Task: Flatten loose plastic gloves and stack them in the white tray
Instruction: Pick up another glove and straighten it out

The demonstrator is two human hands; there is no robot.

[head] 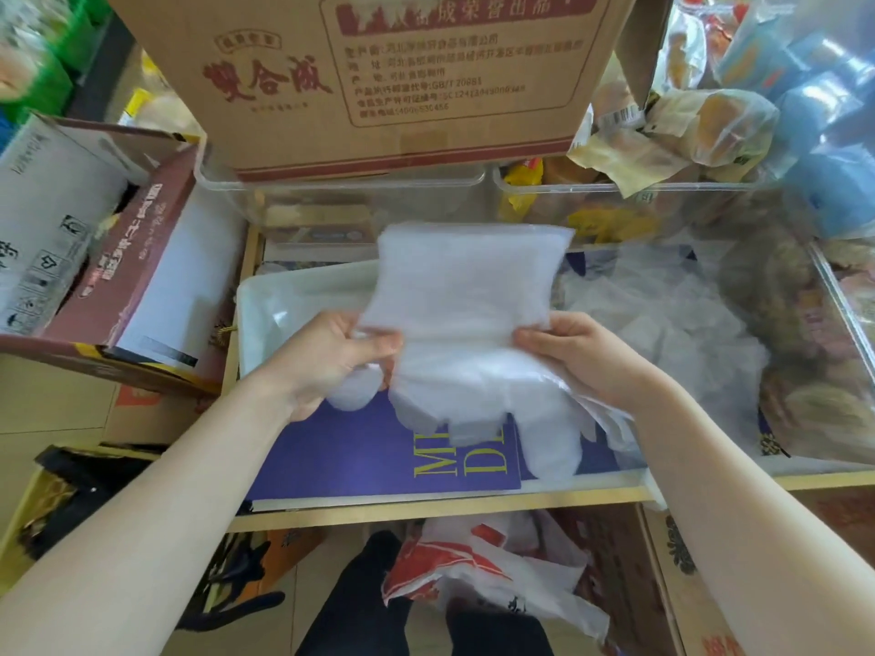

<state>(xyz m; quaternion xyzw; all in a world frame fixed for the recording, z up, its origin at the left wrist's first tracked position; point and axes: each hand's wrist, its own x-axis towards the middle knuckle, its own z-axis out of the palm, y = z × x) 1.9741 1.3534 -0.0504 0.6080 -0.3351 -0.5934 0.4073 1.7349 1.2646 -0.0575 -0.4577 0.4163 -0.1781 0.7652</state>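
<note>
A stack of translucent white plastic gloves (464,324) is held in the air above the white tray (265,295), cuffs pointing away, fingers hanging toward me. My left hand (331,357) pinches the stack's left edge. My right hand (573,352) grips its right edge. More loose crumpled gloves (663,314) lie in a clear plastic bin to the right. The tray's inside is mostly hidden behind the held gloves.
A purple book (379,456) lies under the tray's near side on a wooden shelf. A big cardboard box (379,78) sits on clear bins behind. An opened box (118,258) stands at left. Wrapped buns (710,130) pile at right. Plastic bags (497,575) lie below by my legs.
</note>
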